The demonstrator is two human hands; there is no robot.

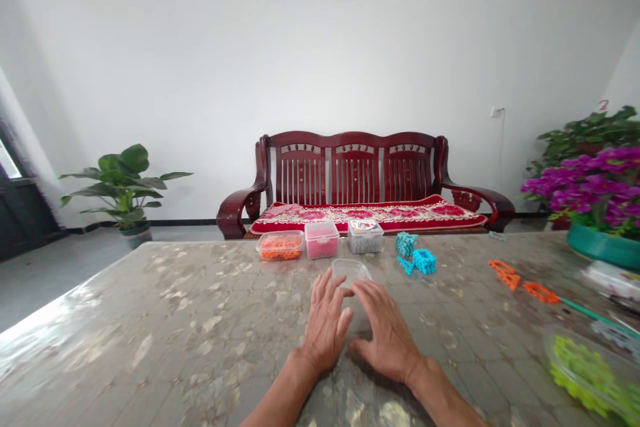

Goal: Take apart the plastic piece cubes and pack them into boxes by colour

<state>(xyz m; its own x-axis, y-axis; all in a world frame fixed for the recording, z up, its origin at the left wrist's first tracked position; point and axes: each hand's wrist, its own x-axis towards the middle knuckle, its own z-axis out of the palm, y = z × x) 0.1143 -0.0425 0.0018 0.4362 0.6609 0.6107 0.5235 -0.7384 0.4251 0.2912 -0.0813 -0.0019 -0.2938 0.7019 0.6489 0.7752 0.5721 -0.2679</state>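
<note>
My left hand (324,320) and my right hand (387,330) lie side by side on a marbled table (175,320), palms down with fingers stretched out. Their fingertips rest on a clear, empty-looking plastic container (351,271) just beyond them. Neither hand grips anything. Further off stand three small lidded boxes: one with orange pieces (281,245), one with pink pieces (322,239) and one with pale pieces (365,235). To their right lie teal interlocking pieces (417,254).
Orange pieces (520,280) and a green stick (595,313) lie at the right, a tub of lime-green pieces (595,370) at the near right. A purple-flowered pot (603,243) stands on the right edge. A wooden bench (357,183) and a plant (125,190) stand beyond.
</note>
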